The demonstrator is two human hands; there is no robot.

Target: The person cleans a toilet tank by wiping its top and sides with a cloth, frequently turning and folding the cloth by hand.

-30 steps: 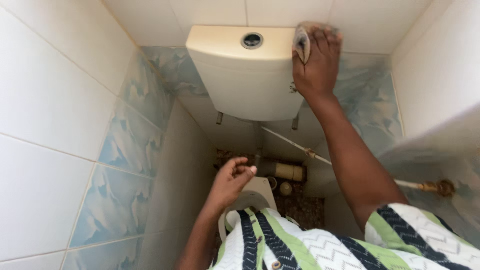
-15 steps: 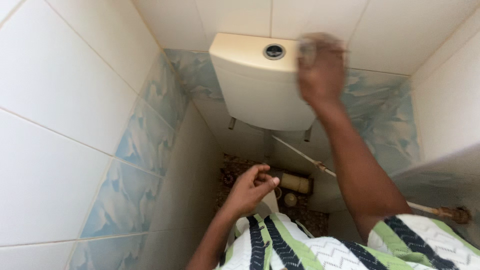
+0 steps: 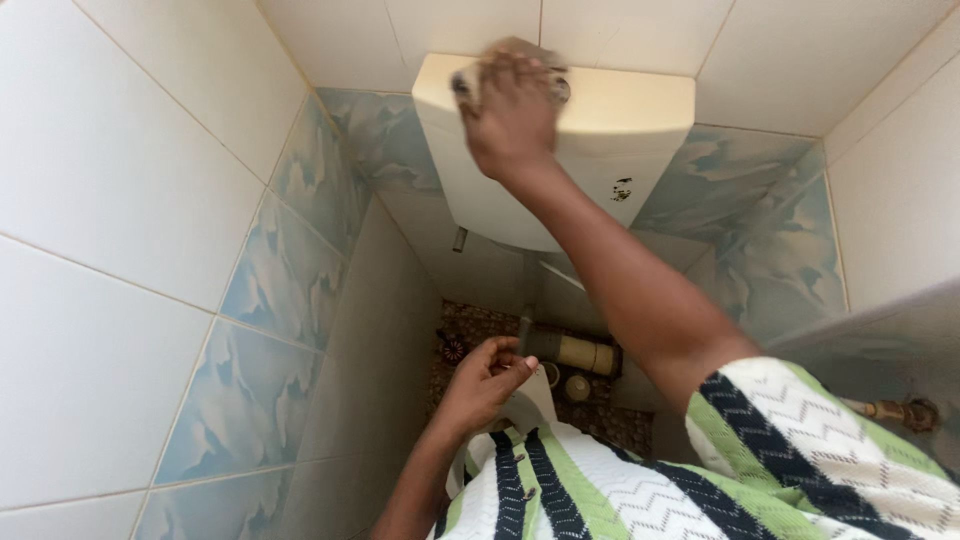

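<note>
- My right hand (image 3: 512, 120) pressed a cloth (image 3: 505, 55) flat under closed fingers on the cistern lid (image 3: 620, 100); lid right of them looked unwiped.
- Left hand (image 3: 485, 380) loosely curled, empty.

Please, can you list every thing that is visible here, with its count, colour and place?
cistern: one, cream, on the back wall
cloth: one, pale, on the cistern top under the right hand
wall tiles: many, white and blue patterned, all around
bottle: one, tan with a dark end, lying on the floor
pipe fitting: one, brass, far right
right hand: pressing the cloth
left hand: low, curled, holding nothing I can make out
</note>
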